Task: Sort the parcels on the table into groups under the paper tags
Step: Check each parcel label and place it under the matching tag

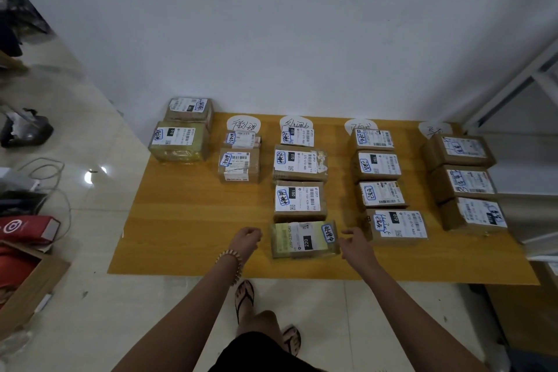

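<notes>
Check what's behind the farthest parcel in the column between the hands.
A white paper tag with handwriting lies on the table at its far edge. The parcel covers the tag's near edge, so anything written there is hidden.

Bare table (187, 220) lies open front-left; close-packed parcels (299, 201) block the middle and right.

Blurred: rightmost paper tag (434, 129), lower edge perhaps behind parcel (459, 150).

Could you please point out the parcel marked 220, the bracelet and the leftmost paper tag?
parcel marked 220 (303, 236): head view, white label
bracelet (237, 257): head view, beads
leftmost paper tag (241, 124): head view, middle
</notes>
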